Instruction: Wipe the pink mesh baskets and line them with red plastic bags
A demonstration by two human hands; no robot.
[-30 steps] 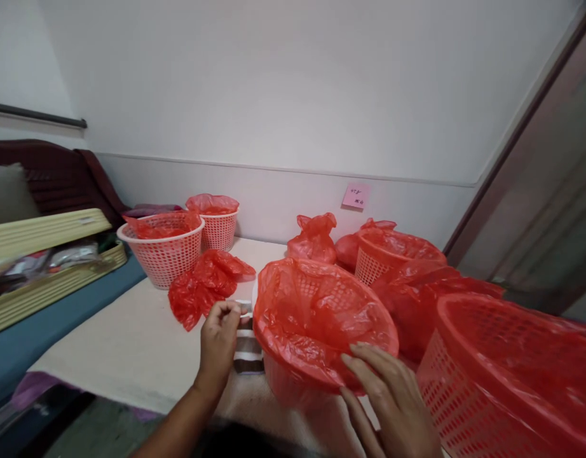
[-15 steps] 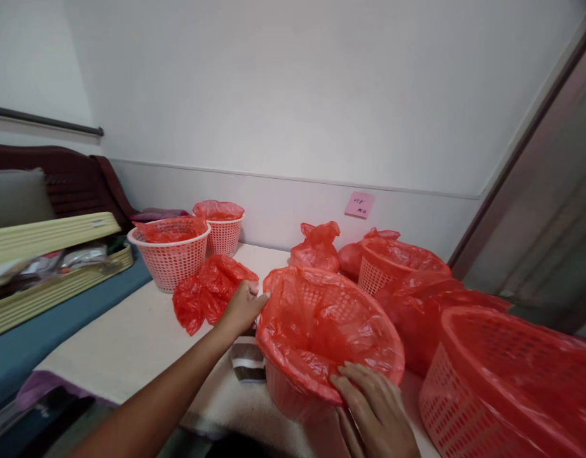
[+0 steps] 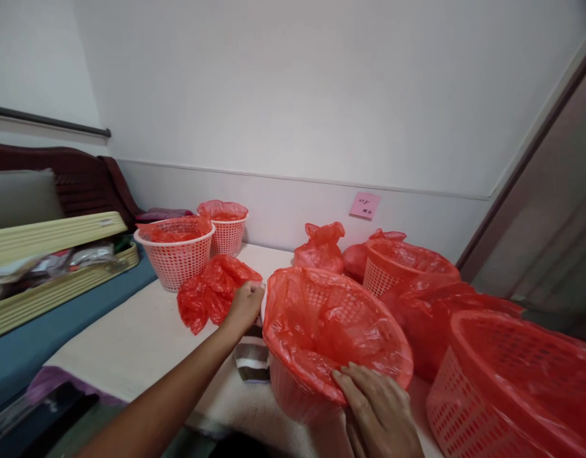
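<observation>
A perforated basket (image 3: 293, 391) stands in front of me, lined with a thin red plastic bag (image 3: 321, 318) folded over its rim. At the rim's left side my left hand (image 3: 248, 302) is closed, pinching the bag's edge; its fingertips are partly hidden. A bit of pale rim shows beside that hand. My right hand (image 3: 376, 407) holds the near right rim, its fingers lying over the bag and the rest of the hand outside the basket. Left of the basket lies a crumpled red bag (image 3: 214, 289), and a striped cloth (image 3: 252, 359) sits beside its base.
Two lined baskets, one nearer (image 3: 178, 257) and one farther (image 3: 229, 235), stand at the left. Behind and right are a tied red bag (image 3: 321, 251), another lined basket (image 3: 381, 277) and a large basket (image 3: 464, 388). A yellow case (image 3: 59, 299) lies open far left. A pink note (image 3: 364, 205) is on the wall.
My left hand has drawn slightly away from the rim and closed more into a fist, baring a bit of pale rim. My right hand stays on the near rim. The view has shifted slightly.
</observation>
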